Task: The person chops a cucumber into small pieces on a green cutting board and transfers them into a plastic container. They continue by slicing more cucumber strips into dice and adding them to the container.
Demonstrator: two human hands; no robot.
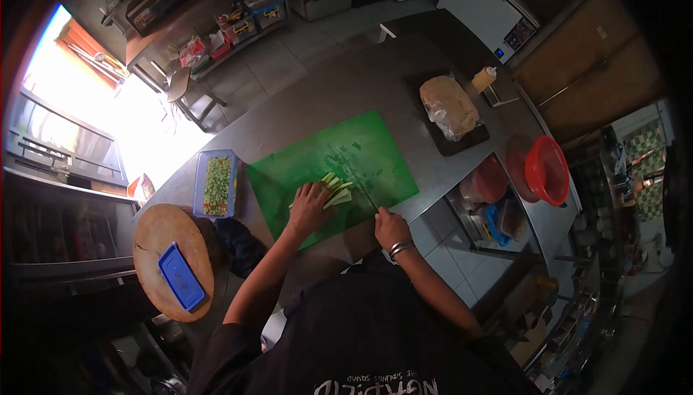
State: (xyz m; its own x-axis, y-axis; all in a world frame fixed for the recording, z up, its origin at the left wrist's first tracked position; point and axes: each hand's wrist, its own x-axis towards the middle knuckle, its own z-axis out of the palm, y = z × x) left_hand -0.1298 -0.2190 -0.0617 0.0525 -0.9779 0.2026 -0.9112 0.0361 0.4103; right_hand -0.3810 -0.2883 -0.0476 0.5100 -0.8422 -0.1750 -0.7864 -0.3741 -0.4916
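Observation:
My left hand presses its curled fingers down on a bundle of pale green vegetable strips, perhaps cucumber, on the green cutting board. The strips' cut ends fan out to the right of my fingers. In my right hand, closed around the handle, is a knife. Its blade points away from me, just right of the strips and low over the board. Small dark green bits lie scattered beyond the blade. Left of the board stands a plastic container of diced green and reddish vegetables.
A round wooden chopping block at the left bears a blue lid. On the steel table, a dark tray carries a plastic-wrapped brownish mass beside a squeeze bottle. A red basin is farther right.

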